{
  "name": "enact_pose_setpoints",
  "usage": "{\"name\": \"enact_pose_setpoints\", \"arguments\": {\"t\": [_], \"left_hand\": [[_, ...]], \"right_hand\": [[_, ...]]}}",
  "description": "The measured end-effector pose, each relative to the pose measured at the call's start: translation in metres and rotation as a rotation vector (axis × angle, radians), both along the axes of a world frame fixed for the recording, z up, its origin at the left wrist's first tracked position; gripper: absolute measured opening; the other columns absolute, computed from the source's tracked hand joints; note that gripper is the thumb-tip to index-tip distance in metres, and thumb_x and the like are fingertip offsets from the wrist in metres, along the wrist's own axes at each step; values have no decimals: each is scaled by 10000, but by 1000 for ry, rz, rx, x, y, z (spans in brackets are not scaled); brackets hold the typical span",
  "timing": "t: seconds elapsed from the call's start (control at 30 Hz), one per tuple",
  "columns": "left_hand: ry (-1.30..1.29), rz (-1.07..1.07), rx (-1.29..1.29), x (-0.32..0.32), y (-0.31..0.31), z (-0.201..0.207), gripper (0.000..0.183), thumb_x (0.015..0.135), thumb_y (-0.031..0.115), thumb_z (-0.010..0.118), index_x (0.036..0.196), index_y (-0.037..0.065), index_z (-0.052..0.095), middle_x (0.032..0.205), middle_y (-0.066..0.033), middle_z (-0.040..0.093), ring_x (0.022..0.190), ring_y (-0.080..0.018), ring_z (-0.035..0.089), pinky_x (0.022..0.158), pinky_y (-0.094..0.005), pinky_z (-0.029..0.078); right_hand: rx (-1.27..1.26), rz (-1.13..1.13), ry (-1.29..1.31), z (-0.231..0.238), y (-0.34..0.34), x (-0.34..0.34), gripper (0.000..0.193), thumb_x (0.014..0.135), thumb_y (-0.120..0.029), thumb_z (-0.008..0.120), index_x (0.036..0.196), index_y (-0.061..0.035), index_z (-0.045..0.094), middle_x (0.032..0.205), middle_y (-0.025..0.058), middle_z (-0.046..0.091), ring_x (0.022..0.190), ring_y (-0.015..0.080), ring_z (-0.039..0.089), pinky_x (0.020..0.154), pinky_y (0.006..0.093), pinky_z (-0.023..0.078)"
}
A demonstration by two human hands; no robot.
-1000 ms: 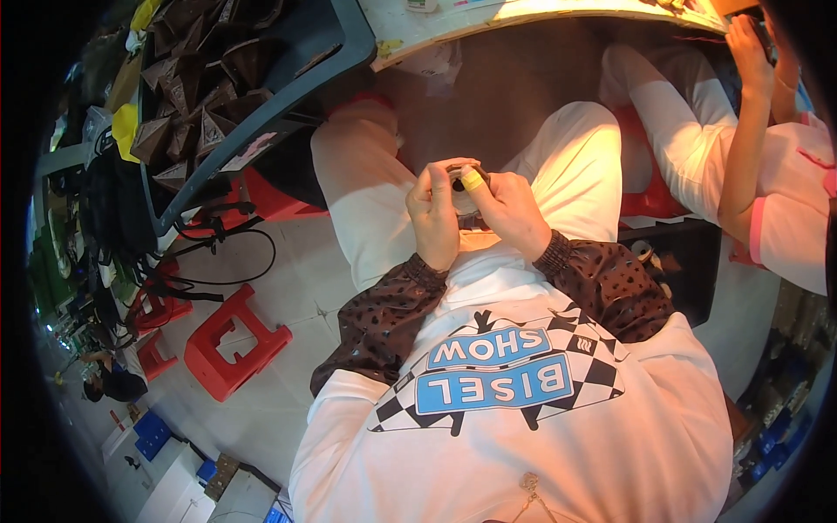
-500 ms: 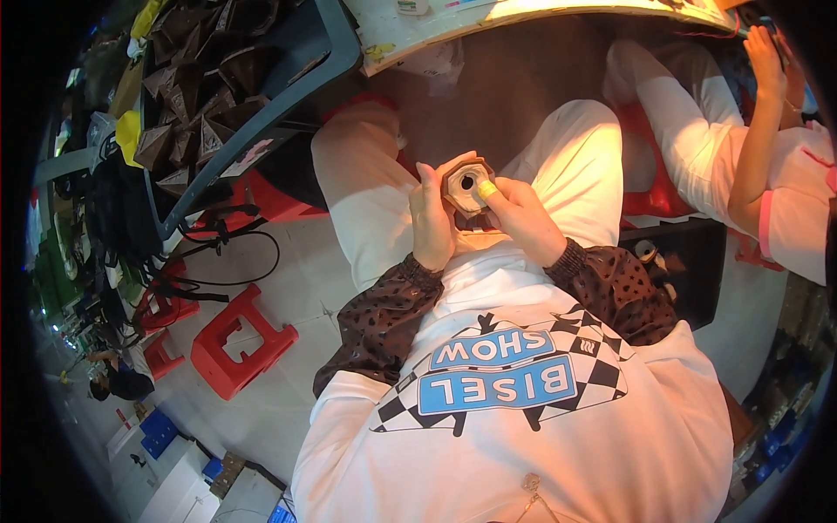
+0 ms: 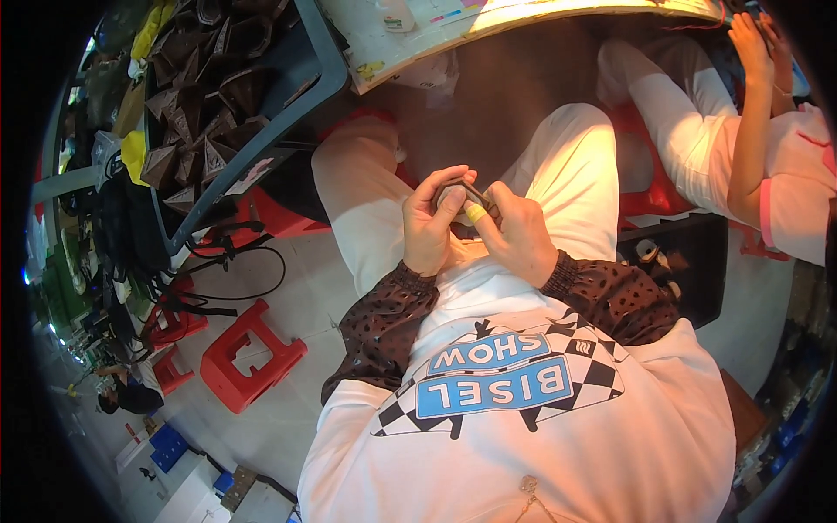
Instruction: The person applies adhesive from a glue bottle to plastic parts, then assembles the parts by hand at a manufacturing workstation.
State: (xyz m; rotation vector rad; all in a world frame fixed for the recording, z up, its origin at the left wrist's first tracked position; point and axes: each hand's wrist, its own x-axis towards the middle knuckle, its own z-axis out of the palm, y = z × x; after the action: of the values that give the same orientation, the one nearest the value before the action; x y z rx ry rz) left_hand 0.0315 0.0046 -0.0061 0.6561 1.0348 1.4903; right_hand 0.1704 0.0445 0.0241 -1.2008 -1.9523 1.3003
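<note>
One small, dark-brown, angular-edged piece (image 3: 474,191) sits above the lap, gripped snugly in two hands!
Left hand (image 3: 425,232) and right hand (image 3: 523,234) hide most of it; beyond, one blue-grey tray (image 3: 327,57) heaped with uncountable brown faceted pieces (image 3: 185,118), then one tipped red plastic stool (image 3: 223,373).

Your blue-grey tray (image 3: 327,61) carries a heap of brown faceted pieces (image 3: 200,122). Right of the tray, your white-topped table (image 3: 362,39) bears a white bottle (image 3: 397,16); nearer you than the tray, your tiled floor (image 3: 305,301) bears a red stool (image 3: 283,357).
</note>
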Motion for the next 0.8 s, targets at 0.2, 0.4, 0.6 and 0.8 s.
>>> {"name": "enact_pose_setpoints", "arguments": {"t": [0.2, 0.4, 0.6, 0.8], "left_hand": [[180, -15, -49, 2, -1, 1, 180, 883, 77, 565, 1037, -6, 607, 1001, -58, 628, 876, -105, 583, 798, -240, 469], [519, 116, -81, 13, 7, -15, 161, 876, 65, 565, 1008, -11, 619, 910, -50, 644, 804, -115, 598, 728, -241, 483], [91, 71, -183, 10, 11, -4, 328, 966, 265, 424, 1100, 6, 575, 983, -52, 599, 881, -115, 566, 794, -241, 457], [-99, 51, -202, 16, 2, 3, 582, 982, 485, 200, 1185, 19, 484, 1039, -54, 520, 1007, -132, 491, 923, -278, 383]], "right_hand": [[189, 119, -195, -11, 3, 2, 201, 866, -150, 536, 760, 11, 480, 580, 194, 531, 537, 370, 546, 471, 420, 408], [116, -29, -95, -40, 1, -2, 236, 867, -163, 513, 714, 15, 489, 571, 199, 541, 546, 360, 568, 492, 418, 437], [-297, 4, 93, -47, 1, -1, 250, 800, -172, 628, 759, 54, 530, 621, 189, 557, 562, 291, 573, 511, 365, 428], [-213, -18, 73, -49, -2, 0, 272, 758, -188, 669, 792, 58, 557, 647, 183, 577, 578, 283, 579, 537, 352, 436]]}}
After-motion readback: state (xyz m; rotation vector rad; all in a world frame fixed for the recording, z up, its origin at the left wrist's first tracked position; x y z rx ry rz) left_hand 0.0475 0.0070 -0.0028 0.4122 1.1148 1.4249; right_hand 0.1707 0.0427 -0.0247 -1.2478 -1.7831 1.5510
